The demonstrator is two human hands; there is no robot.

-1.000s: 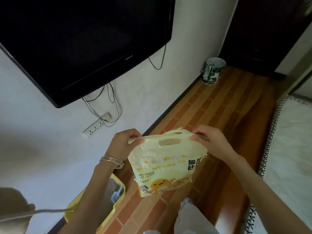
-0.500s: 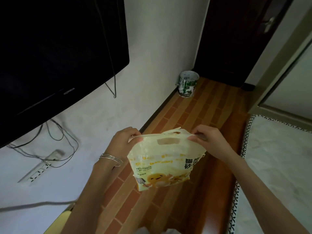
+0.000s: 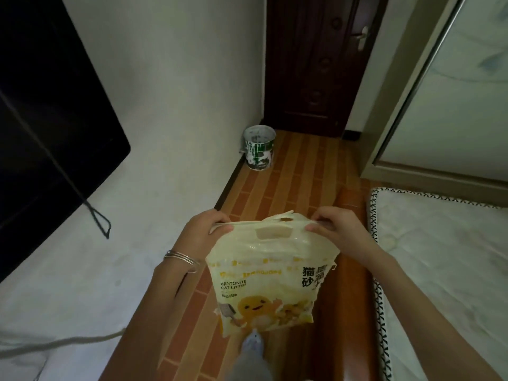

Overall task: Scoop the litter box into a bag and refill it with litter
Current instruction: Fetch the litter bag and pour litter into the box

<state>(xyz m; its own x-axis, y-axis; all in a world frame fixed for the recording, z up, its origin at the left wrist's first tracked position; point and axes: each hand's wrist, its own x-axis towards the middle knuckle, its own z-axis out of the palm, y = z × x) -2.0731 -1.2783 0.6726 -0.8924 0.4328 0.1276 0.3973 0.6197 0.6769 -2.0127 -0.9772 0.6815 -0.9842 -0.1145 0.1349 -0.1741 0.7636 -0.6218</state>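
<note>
A dark panelled wooden door (image 3: 313,64) with a metal lever handle closes off the far end of the room, and a round green-and-white printed tin bucket (image 3: 259,151) stands on the floor just before it, tight against the pale plastered wall (image 3: 170,111). A large black flat screen (image 3: 46,105) juts out from that wall on the left, with a dark cable hanging below it. To the right lies a white quilted mattress (image 3: 445,257) edged in black zigzag stitching, with a pale sliding wardrobe panel (image 3: 461,100) beyond it. The strip of brown brick-patterned floor (image 3: 297,182) between wall and mattress is narrow.

Held up over that strip in the near middle is the crinkled yellow plastic bag of bentonite cat litter (image 3: 269,284), glossy, with a punched-out carry slot near its top. The left hand (image 3: 204,232), silver bangles at its wrist, pinches the bag's top left corner; the right hand (image 3: 335,229) pinches the top right, the two pulling the mouth taut.
</note>
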